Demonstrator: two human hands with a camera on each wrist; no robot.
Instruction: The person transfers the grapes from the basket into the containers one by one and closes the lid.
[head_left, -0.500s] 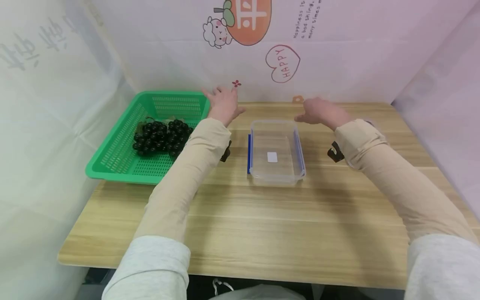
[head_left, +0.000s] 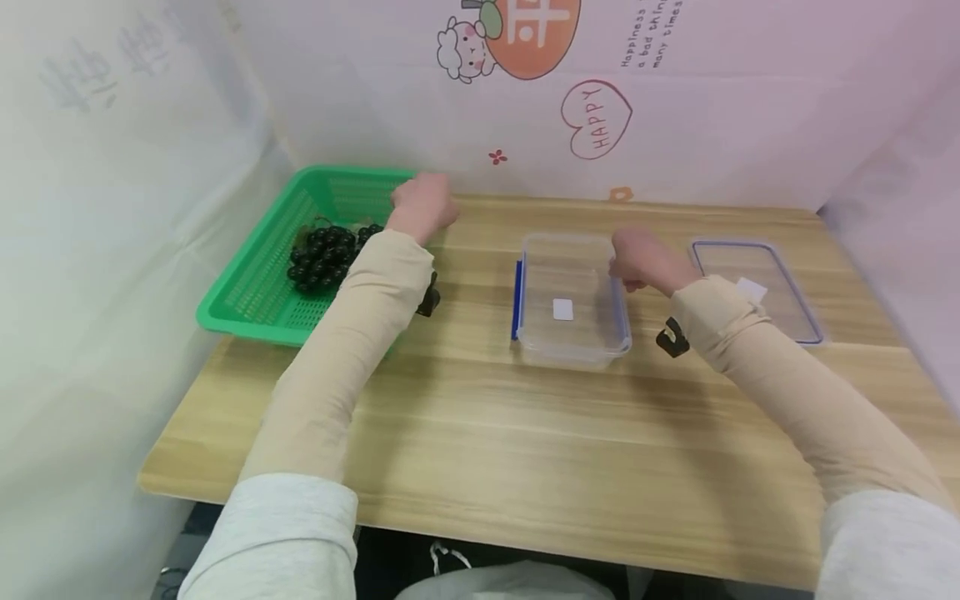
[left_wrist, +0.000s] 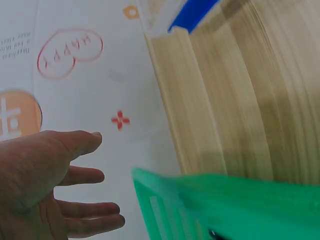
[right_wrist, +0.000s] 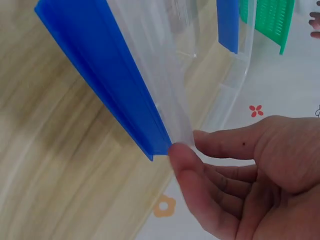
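Note:
My right hand [head_left: 648, 260] pinches the right rim of a clear plastic food container [head_left: 573, 333], near its back right corner. Close up in the right wrist view, thumb and forefinger meet on the clear wall beside a blue side clasp [right_wrist: 102, 70]. The container stands uncovered on the table, a white label in its middle. My left hand [head_left: 424, 204] hovers by the back right corner of a green plastic basket [head_left: 247, 325]. Its fingers reach out loosely in the left wrist view, holding nothing. Dark grapes [head_left: 322, 257] lie in the basket, partly hidden by my left arm.
A clear lid with a blue seal [head_left: 780, 287] lies on the wooden table [head_left: 480, 450] to the right, partly behind my right forearm. A white printed sheet [head_left: 525, 125] hangs along the table's back edge, and more white sheeting closes off both sides.
My right hand has come down and left onto the container's rim and now pinches it. My left hand has shifted left toward the basket. More of the lid shows beyond my right arm.

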